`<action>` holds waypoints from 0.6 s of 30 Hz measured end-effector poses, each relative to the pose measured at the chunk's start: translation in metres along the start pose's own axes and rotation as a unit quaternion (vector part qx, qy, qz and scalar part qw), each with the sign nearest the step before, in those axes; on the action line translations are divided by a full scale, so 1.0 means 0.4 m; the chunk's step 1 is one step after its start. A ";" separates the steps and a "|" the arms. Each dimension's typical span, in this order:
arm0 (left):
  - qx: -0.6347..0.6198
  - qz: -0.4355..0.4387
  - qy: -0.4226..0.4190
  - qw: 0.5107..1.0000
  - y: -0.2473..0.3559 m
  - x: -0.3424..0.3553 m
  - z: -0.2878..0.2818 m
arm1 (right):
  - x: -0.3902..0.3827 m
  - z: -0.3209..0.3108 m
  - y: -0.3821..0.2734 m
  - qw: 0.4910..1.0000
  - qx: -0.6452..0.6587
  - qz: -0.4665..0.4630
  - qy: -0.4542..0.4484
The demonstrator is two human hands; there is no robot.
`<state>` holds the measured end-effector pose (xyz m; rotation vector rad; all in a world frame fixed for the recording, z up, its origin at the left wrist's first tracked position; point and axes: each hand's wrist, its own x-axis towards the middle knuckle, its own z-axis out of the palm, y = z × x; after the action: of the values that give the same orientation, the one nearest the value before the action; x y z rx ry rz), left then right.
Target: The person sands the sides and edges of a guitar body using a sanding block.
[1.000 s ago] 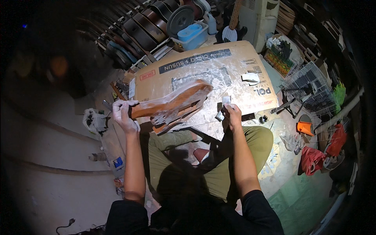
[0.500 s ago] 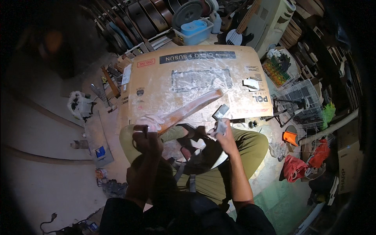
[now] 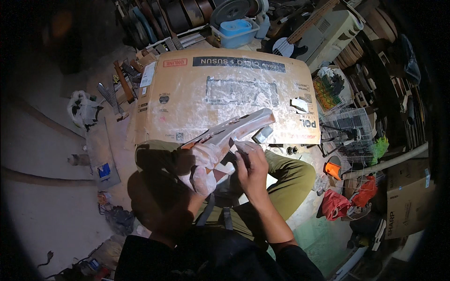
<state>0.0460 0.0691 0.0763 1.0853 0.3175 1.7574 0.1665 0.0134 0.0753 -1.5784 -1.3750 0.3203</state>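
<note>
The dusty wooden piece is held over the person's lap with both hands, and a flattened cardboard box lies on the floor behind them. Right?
Not quite. The head view shows the flattened cardboard box in front of the person, beyond their knees. Both the left hand and right hand do hold the dusty wooden piece over the lap.

Concrete floor (image 3: pixel 56 196) carries flattened cardboard sheet (image 3: pixel 187 98), dusted white; paper scrap (image 3: pixel 299 104) & small grey block (image 3: pixel 263 135) lie on it, wire basket (image 3: pixel 349 129) just beside
</note>
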 end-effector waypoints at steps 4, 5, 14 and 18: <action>0.036 0.055 -0.003 0.998 -0.004 -0.016 -0.004 | -0.021 0.023 -0.018 0.998 -0.036 -0.032 -0.030; 0.024 0.073 0.003 0.997 -0.010 -0.021 -0.009 | -0.040 0.017 -0.042 0.998 -0.020 -0.049 -0.047; 0.022 0.048 0.022 0.998 -0.013 -0.036 0.001 | -0.054 0.012 -0.084 0.996 0.022 -0.076 -0.046; 0.019 0.044 0.012 0.999 -0.008 -0.042 0.018 | -0.033 0.038 0.074 0.999 -0.052 -0.012 0.000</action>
<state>0.0551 0.0544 0.0695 1.1221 0.3239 1.8490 0.1692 0.0129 0.0398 -1.6454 -1.4291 0.2371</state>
